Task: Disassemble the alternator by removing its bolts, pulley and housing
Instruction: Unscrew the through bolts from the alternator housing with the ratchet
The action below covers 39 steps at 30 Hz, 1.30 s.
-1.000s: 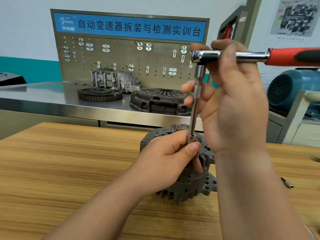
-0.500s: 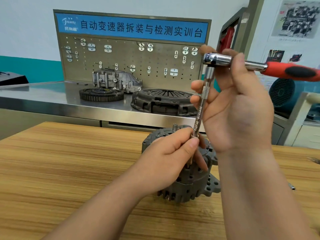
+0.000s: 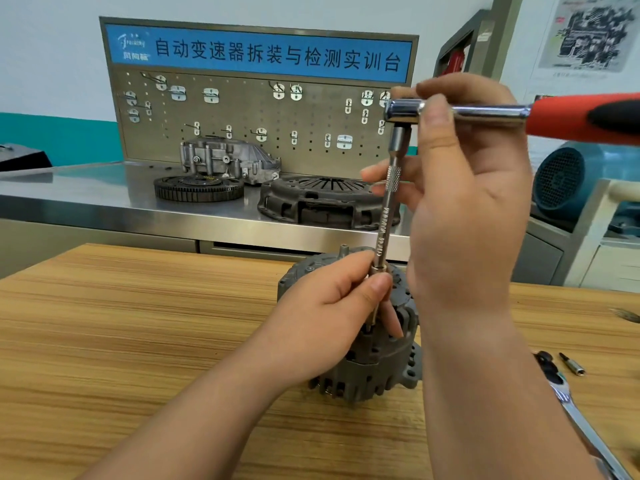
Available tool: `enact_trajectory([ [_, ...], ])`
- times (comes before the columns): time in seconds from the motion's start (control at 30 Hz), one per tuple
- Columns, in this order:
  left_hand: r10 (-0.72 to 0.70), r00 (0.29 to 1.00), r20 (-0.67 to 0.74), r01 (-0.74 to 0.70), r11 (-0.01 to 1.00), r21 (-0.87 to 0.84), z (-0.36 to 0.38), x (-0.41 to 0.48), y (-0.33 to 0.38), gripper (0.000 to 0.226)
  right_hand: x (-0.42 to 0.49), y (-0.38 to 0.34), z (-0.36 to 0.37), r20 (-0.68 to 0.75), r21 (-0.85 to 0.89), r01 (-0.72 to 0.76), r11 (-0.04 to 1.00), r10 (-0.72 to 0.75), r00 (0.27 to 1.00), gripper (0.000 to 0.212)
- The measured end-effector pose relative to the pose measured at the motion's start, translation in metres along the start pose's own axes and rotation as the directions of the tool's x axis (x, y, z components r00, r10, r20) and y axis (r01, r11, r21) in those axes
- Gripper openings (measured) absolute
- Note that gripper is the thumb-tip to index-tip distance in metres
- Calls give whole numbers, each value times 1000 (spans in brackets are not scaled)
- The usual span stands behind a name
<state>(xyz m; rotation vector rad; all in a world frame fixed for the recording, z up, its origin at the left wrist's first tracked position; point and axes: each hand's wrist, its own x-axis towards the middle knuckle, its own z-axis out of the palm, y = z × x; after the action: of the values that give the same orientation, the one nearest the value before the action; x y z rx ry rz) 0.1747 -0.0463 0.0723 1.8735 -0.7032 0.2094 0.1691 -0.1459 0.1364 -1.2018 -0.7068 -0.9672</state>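
Nearest us, both forearms cross the wooden table (image 3: 138, 341); the right forearm hides part of the table at 5 o'clock in the frame. Beside it at 4 o'clock we see a chrome spanner (image 3: 581, 424) lying flat, partly covered by the arm, and a small bit (image 3: 571, 364) just above it.

The alternator (image 3: 377, 372) stands on the table near frame centre, dark grey and finned. The left hand (image 3: 332, 317) covers its top and its 9 o'clock side, thumb and fingers pinching the lower end of the extension bar (image 3: 386, 220). We cannot see the bolt, as the fingers block it. The bar rises nearly upright, tilted slightly toward 1 o'clock.

At the bar's top sits the ratchet (image 3: 491, 110), its red handle pointing to 3 o'clock. The right hand (image 3: 467, 209) grasps the ratchet at the head, thumb over the shaft, lower fingers reaching to the bar's knurled band.

Beyond, at 12 o'clock, there is a steel bench (image 3: 104, 202) with a clutch cover (image 3: 322, 202), a ring gear (image 3: 199, 188) at its 9 o'clock and an aluminium casting (image 3: 228, 159) behind it. The right hand hides the clutch cover's right edge.

Behind is a pegboard (image 3: 259, 112) with a blue sign; at 3 o'clock a blue motor (image 3: 561, 181); at 1 o'clock a poster (image 3: 585, 36).
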Motion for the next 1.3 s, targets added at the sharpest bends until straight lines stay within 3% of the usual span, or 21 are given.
enact_trajectory([
  [0.1, -4, 1000, 19, 5, 998, -56, -1, 0, 0, 44, 1, -3, -1, 21, 269, -228, 936, 231, 973, 13],
  [0.27, -9, 1000, 9, 10, 994, -108, 0, 1, 0, 36, 4, -2, -4, 108, 449, -347, 824, 335, 936, 17],
  [0.37, -24, 1000, 15, 26, 994, -106, 1, 1, 1, 44, 2, -2, -3, 60, 338, -281, 898, 278, 959, 16],
  [0.43, -37, 999, 11, 38, 992, -117, 1, 2, 1, 50, 1, -3, -2, 20, 126, -108, 986, 106, 994, 13],
  [0.5, -51, 999, -9, 50, 990, -129, 1, 2, 1, 50, -2, -3, 2, 47, -93, 107, 990, -103, 994, 10],
  [0.6, -71, 997, -26, 67, 989, -135, 1, 2, -1, 40, -5, -2, 8, 26, -116, 126, 985, -124, 992, 10],
  [0.67, -64, 998, -25, 60, 989, -137, 1, 3, -1, 40, -5, -4, 9, 21, -88, 78, 993, -76, 997, 10],
  [0.73, -54, 998, -18, 51, 989, -141, 0, 3, 0, 42, -3, -6, 5, 9, 34, -61, 998, 61, 998, 13],
  [0.87, -54, 998, 8, 55, 978, -202, -1, 2, 1, 37, 2, -8, -1, 43, 297, -281, 913, 281, 959, 22],
  [1.07, -56, 997, 56, 63, 987, -145, -3, 1, 3, 38, 5, -5, -4, 121, 399, -381, 834, 364, 923, 23],
  [1.13, -60, 997, 45, 64, 992, -112, -3, 1, 2, 37, 4, -5, -4, 85, 296, -315, 902, 304, 949, 19],
  [1.2, -68, 997, 32, 72, 990, -118, -1, 1, 1, 37, 3, -6, -2, 64, 103, -157, 982, 151, 987, 14],
  [1.3, -74, 997, 6, 74, 984, -160, 0, 2, 1, 33, 2, -6, 0, 117, -91, 91, 992, -80, 990, 10],
])
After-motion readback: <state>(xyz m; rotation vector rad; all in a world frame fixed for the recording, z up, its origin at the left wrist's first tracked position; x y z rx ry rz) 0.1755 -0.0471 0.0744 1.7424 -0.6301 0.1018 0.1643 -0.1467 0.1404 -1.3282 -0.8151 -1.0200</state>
